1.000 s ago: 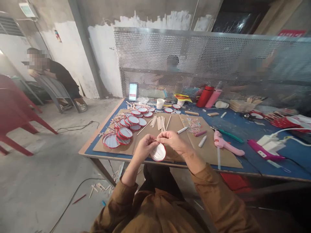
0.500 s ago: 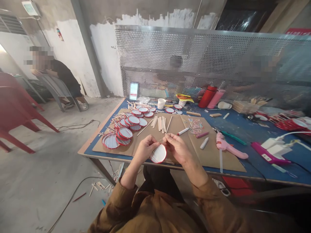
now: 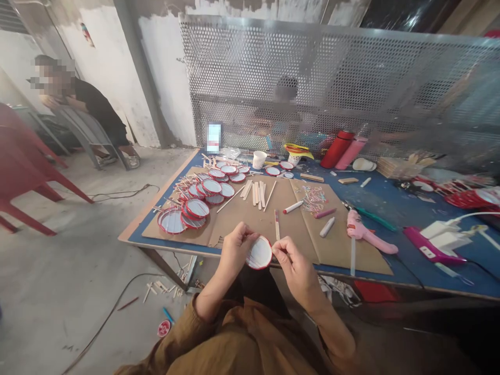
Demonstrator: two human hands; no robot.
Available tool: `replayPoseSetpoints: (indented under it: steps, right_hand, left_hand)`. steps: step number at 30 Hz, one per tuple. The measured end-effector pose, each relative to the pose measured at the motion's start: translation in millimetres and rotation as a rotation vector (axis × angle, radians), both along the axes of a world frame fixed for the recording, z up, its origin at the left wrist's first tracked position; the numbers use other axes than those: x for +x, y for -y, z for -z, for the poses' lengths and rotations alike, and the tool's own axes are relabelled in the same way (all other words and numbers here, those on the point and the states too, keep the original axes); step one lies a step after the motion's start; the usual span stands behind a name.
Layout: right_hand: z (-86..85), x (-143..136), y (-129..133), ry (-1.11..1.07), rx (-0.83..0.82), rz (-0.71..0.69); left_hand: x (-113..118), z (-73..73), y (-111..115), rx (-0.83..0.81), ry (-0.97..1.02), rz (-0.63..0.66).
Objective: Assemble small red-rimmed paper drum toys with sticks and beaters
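Note:
My left hand [image 3: 237, 247] is closed on the left edge of a round white disc [image 3: 259, 253] with a red rim, like a shallow lid, held tilted at the table's front edge. Faint thin lines cross its face. My right hand [image 3: 291, 263] pinches at the disc's right rim; whatever is between its fingertips is too small to make out. Just beyond, a thin wooden stick [image 3: 277, 225] with a reddish part lies on the cardboard [image 3: 250, 221]. To the left is a pile of similar red-rimmed discs [image 3: 197, 208] with sticks.
Wooden sticks [image 3: 258, 194], a marker [image 3: 292, 207], coloured loops [image 3: 315, 198] and a pink glue gun [image 3: 367, 234] lie around. Farther back stand a paper cup [image 3: 259, 160] and a red bottle [image 3: 336, 149]. At right is a purple power strip [image 3: 429, 247]. A person [image 3: 89, 109] sits at far left.
Both hands and the disc have come slightly lower in view. My right hand has moved from above the disc to its right rim, uncovering the stick on the cardboard.

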State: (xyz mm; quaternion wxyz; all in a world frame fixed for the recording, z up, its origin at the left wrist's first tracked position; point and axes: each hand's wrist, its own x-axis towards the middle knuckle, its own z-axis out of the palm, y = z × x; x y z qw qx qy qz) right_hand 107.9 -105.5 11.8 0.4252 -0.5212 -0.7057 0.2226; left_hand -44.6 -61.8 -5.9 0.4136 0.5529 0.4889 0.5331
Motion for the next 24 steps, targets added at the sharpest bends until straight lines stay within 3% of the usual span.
replayPoseSetpoints:
  steps: [3, 9, 24]
  right_hand:
    - [6.5, -1.7, 7.5, 0.006, 0.020, 0.073]
    - [18.2, -2.1, 8.1, -0.160, -0.132, 0.132]
    - [10.8, -14.0, 6.4, -0.515, -0.235, 0.153]
  left_hand:
    - [1.4, 1.6, 2.8, 0.028, -0.017, -0.006]
    - [2.2, 3.0, 3.6, 0.062, -0.081, -0.016]
    - [1.7, 8.8, 4.3, 0.121, -0.181, -0.107]
